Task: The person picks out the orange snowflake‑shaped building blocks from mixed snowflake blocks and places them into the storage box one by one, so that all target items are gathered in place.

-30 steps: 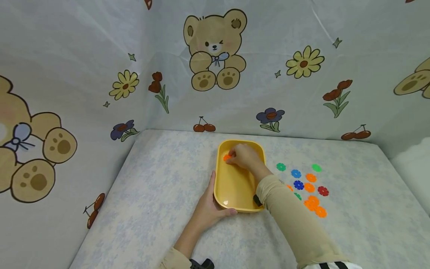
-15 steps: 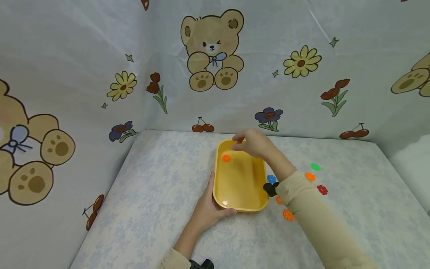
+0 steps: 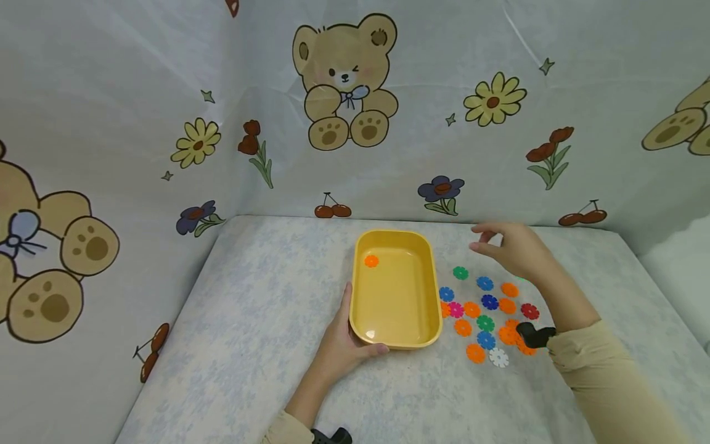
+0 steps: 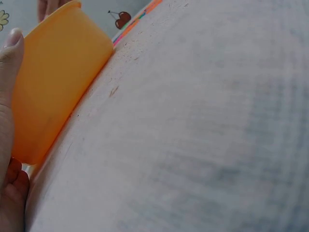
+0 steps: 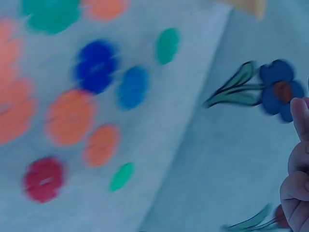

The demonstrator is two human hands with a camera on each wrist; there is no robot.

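My left hand [image 3: 342,340] holds the near left corner of a yellow plastic tray [image 3: 395,339], thumb along the near wall and fingers along the left wall. In the left wrist view the tray's wall [image 4: 63,72] stands beside the thumb, with fingertips at its base. Inside the tray, near the far left, lies one orange notched plastic disc [image 3: 371,261]. My right hand [image 3: 516,250] hovers right of the tray, fingers loosely bent and nothing seen between them. Below it several notched discs lie scattered, among them a dark blue disc [image 3: 490,302] and a red disc [image 3: 529,311].
More discs spread right of the tray, including a white disc [image 3: 498,357], a pink disc [image 3: 456,309] and a green disc [image 3: 460,272]. Some orange ones overlap. A pale mottled cloth covers the table [image 3: 249,345]. Behind it hangs a bear-printed sheet [image 3: 388,179].
My right hand has let go of the orange disc in the tray, risen over the far rim and moved right above the scattered discs. The left hand keeps its hold.
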